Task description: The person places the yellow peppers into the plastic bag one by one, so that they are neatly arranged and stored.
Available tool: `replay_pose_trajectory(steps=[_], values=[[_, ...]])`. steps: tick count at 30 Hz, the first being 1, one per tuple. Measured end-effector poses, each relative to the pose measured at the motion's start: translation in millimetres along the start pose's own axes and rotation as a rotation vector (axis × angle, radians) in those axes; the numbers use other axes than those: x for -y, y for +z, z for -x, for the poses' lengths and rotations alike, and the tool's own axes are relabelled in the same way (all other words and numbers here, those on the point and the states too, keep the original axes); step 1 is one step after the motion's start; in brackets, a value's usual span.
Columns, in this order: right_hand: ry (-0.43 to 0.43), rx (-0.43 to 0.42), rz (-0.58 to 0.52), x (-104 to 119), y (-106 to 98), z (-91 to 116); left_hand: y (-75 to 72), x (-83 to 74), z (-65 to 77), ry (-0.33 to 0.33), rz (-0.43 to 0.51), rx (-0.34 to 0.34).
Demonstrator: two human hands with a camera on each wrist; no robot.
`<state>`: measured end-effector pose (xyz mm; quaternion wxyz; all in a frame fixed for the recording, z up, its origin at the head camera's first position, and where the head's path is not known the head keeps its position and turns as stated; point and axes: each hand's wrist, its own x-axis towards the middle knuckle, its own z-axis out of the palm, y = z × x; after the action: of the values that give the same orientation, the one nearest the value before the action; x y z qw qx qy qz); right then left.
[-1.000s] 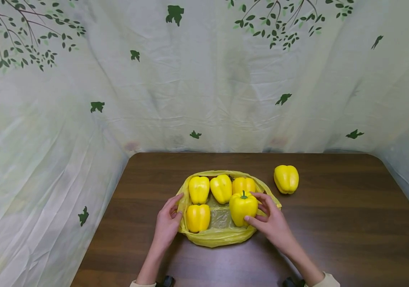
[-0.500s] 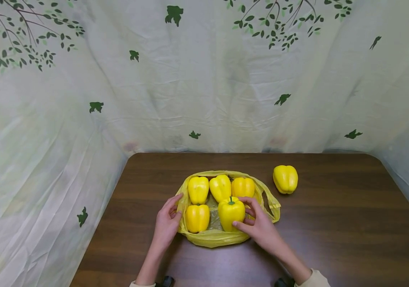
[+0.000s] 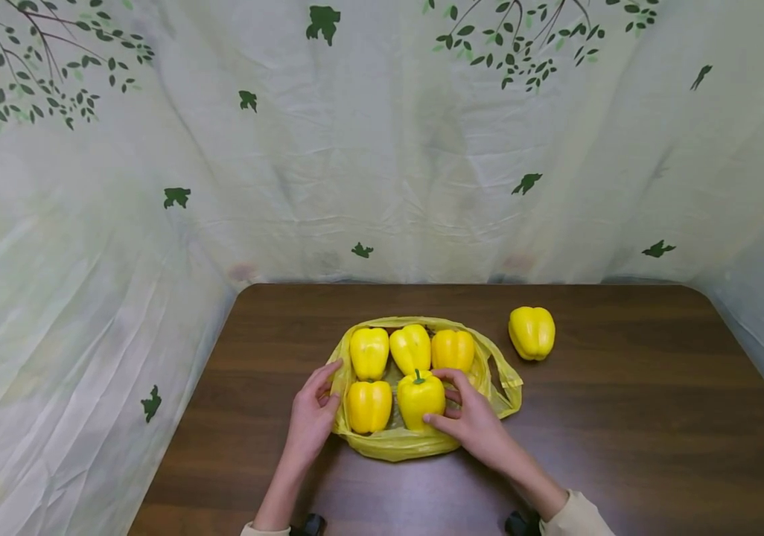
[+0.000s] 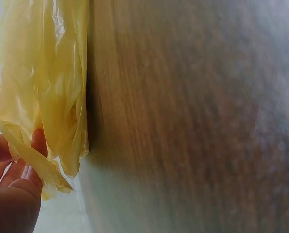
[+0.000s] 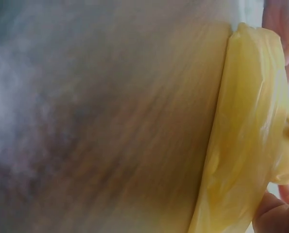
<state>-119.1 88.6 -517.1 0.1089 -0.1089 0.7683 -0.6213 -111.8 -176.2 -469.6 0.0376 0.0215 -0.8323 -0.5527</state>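
Observation:
A yellow plastic bag (image 3: 398, 448) lies with its mouth spread wide on the table. My right hand (image 3: 479, 426) grips a yellow bell pepper (image 3: 415, 406), green stem upward, within the bag's opening; whether it touches the bottom is hidden. To its left in the bag sits another bell pepper (image 3: 368, 408), and three more form a row behind, the middle one being this bell pepper (image 3: 411, 348). My left hand (image 3: 311, 417) holds the bag's left edge; in the left wrist view a fold of the bag (image 4: 49, 73) runs between thumb and fingers.
One more yellow bell pepper (image 3: 532, 333) lies on the brown wooden table (image 3: 623, 402), behind and right of the bag. A loose bag handle (image 3: 508, 380) sticks out at the right. A pale curtain (image 3: 409, 164) with printed leaves hangs along the table's back and sides.
My right hand has carried the bell pepper leftward and slightly nearer, toward the front-left one. The bag's right handle has come into sight. My left hand has stayed at the bag's edge.

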Motion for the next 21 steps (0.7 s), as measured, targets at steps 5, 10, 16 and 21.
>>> replay_pose_trajectory(steps=[5,10,16,21], values=[[0.011,-0.011,0.047,6.6,2.0,0.6,0.6,10.0,-3.4,-0.010,-0.001,-0.001],[0.006,0.011,0.069,-1.3,4.2,-2.5,2.8,41.6,-11.6,0.033,0.024,-0.014],[0.003,0.028,0.109,0.1,5.0,-3.6,2.8,45.9,-12.0,0.050,0.032,-0.020],[0.007,0.042,0.146,0.5,3.5,-3.5,2.3,38.0,-10.9,0.013,0.034,-0.015]])
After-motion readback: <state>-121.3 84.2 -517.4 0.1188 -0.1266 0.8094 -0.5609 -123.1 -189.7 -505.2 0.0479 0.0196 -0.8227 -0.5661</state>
